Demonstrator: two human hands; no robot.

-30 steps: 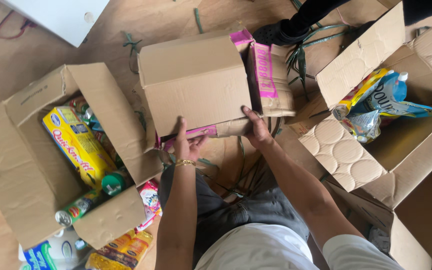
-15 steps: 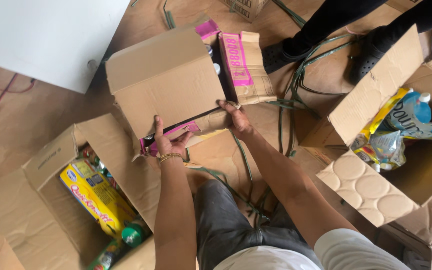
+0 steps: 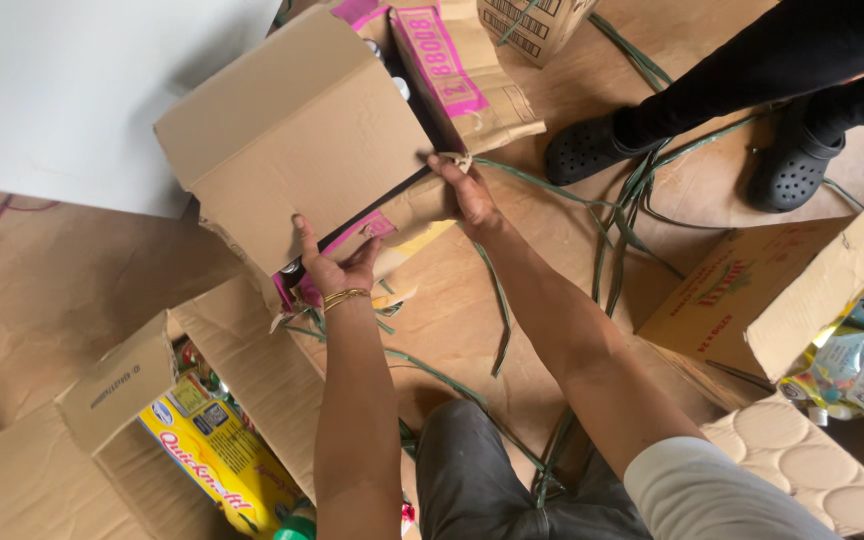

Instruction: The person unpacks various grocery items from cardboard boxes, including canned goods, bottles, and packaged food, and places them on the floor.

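Observation:
A brown cardboard box [image 3: 297, 150] with pink printed panels lies on the floor ahead of me, its top flaps partly closed. My left hand [image 3: 327, 268] grips the near left edge of the box at a pink strip, a gold bracelet on the wrist. At the near right corner, my right hand [image 3: 464, 188] holds the flap. Bottle tops show through the dark gap by the far flap [image 3: 462, 75].
An open carton [image 3: 132, 400] at lower left holds a yellow packet [image 3: 217, 455] and bottles. Another open carton [image 3: 832, 290] at right holds bagged goods. Green plastic straps [image 3: 622, 230] litter the floor. Another person's legs in black clogs [image 3: 592, 150] stand at upper right. A white board [image 3: 82, 90] lies upper left.
The view has shifted so the box sits higher and closer. Both hands stay on its near edge, and the top flap has come down further over the opening.

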